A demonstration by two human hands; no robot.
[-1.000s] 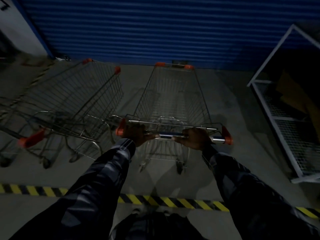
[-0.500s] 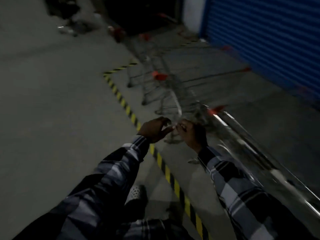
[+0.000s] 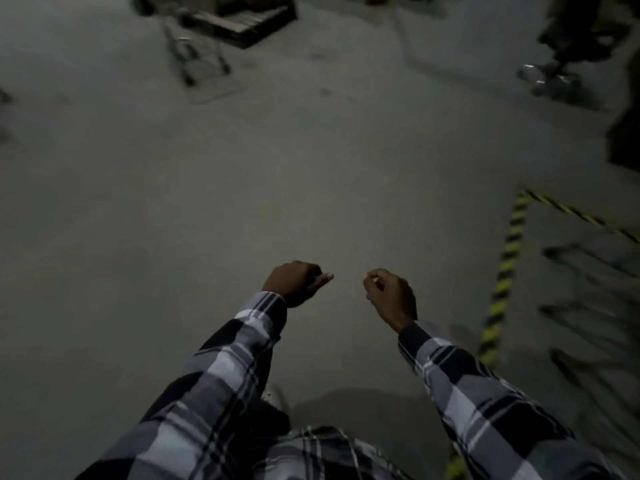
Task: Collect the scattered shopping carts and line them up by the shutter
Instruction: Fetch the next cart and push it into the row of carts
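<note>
Both hands hang loosely curled and hold nothing, left hand (image 3: 293, 283) beside right hand (image 3: 391, 296) over bare floor (image 3: 207, 209), a blurred cart (image 3: 197, 60) standing far left.

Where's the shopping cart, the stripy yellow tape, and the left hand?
shopping cart (image 3: 199, 64): head view, blurred wire frame.
yellow tape (image 3: 504, 271): head view, upright stripe's middle.
left hand (image 3: 294, 282): head view, back of hand.
</note>
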